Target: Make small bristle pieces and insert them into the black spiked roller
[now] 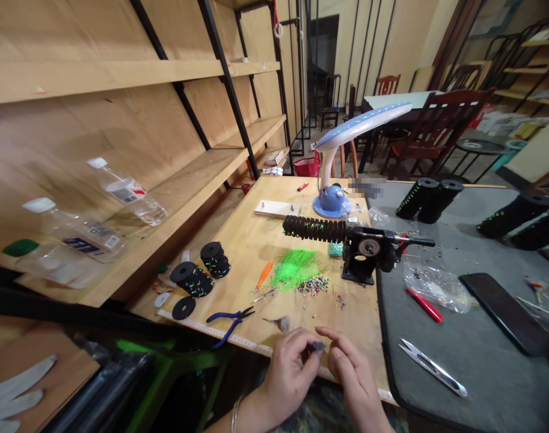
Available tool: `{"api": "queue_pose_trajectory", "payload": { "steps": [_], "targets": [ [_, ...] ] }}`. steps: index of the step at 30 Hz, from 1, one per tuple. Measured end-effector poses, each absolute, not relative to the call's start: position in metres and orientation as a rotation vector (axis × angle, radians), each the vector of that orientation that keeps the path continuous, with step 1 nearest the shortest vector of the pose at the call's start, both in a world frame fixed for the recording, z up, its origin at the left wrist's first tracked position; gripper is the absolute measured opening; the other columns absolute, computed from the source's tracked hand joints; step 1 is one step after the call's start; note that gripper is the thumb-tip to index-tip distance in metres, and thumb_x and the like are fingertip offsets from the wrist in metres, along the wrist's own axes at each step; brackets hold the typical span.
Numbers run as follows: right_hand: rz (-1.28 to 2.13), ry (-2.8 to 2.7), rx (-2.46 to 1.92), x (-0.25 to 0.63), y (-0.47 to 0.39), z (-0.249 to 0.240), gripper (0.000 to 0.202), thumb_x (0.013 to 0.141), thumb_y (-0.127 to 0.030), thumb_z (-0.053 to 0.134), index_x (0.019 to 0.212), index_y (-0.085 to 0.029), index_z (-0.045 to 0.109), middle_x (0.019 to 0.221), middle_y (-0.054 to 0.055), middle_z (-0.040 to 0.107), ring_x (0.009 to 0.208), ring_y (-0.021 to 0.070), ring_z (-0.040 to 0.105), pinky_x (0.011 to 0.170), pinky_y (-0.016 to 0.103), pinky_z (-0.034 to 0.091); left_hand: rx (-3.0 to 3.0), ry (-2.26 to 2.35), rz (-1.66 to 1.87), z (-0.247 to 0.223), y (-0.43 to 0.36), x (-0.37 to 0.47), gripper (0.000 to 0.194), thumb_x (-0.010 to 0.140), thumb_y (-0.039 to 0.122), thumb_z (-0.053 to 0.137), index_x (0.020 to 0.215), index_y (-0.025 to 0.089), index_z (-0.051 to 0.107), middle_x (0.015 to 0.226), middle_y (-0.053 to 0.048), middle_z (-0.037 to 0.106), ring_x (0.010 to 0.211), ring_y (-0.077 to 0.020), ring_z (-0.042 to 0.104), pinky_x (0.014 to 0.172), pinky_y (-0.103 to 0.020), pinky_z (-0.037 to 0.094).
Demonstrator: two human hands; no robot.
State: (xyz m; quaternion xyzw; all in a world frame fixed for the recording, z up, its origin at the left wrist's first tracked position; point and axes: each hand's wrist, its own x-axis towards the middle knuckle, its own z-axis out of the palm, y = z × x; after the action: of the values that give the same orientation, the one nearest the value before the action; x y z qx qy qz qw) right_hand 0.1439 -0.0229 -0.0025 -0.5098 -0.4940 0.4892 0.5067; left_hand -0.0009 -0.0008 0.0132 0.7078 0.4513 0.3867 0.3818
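My left hand [293, 368] is closed, pinching a small dark grey lump [318, 347] between thumb and fingers above the table's near edge. My right hand [350, 367] is close beside it, index finger stretched toward the lump and apart from the thumb; I see nothing in it. A similar grey lump [283, 323] lies on the wood just beyond my hands. Farther off are a pile of bright green strands [296, 267], loose coloured beads [314, 285], an orange-handled tool [264, 275] and blue-handled pliers [229, 322].
A black vise [367, 249] holding a stack of dark foam discs [314, 228] stands at the table's middle. Behind it is a blue lamp [332, 201]. On the grey mat [418, 379] lie thread snips [432, 367], a red pen [425, 305] and a phone [504, 313]. Foam spools [192, 278] stand left.
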Motion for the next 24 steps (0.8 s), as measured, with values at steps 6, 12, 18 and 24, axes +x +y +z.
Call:
{"api": "queue_pose_trajectory", "payload": {
  "steps": [6,12,18,24],
  "targets": [
    [1.371,-1.077,-1.215,0.1416,-0.0200,-0.0029,0.059,0.092,-0.053,0.039,0.124,-0.007,0.059,0.049,-0.009,0.034,0.043,0.0110,0.030,0.043,0.023,0.027,1.742,1.153,0.968,0.0145,0.0007,-0.0001,0.010,0.085,0.015,0.054,0.080,0.017,0.062,0.074,-0.002,0.061,0.069,-0.0151,0.056,0.063,-0.023,0.042],
    [1.470,-1.089,-1.226,0.1418,-0.0181,-0.0077,0.062,0.090,-0.057,0.039,0.119,-0.007,0.061,0.041,-0.010,0.033,0.036,0.0090,0.027,0.039,0.021,0.022,1.679,1.130,0.930,0.0165,0.0038,-0.0025,0.009,0.085,0.015,0.055,0.079,0.017,0.063,0.072,-0.001,0.061,0.068,-0.0143,0.055,0.062,-0.022,0.041],
    [1.473,-1.119,-1.206,0.1418,-0.0171,-0.0027,0.060,0.089,-0.059,0.041,0.114,-0.008,0.062,0.042,-0.010,0.035,0.036,0.0088,0.030,0.040,0.021,0.025,1.728,1.063,0.903,0.0180,0.0047,-0.0055,0.014,0.088,0.021,0.054,0.082,0.017,0.065,0.076,-0.003,0.064,0.072,-0.0156,0.058,0.067,-0.024,0.043],
    [1.366,-1.211,-1.240,0.1445,-0.0149,0.0002,0.050,0.089,-0.057,0.046,0.104,-0.015,0.067,0.044,-0.008,0.041,0.037,0.0100,0.036,0.039,0.021,0.029,1.735,1.059,0.894,0.0197,0.0054,-0.0060,0.015,0.088,0.022,0.053,0.084,0.017,0.067,0.076,-0.004,0.065,0.072,-0.0162,0.059,0.067,-0.024,0.044]
  ]
}}
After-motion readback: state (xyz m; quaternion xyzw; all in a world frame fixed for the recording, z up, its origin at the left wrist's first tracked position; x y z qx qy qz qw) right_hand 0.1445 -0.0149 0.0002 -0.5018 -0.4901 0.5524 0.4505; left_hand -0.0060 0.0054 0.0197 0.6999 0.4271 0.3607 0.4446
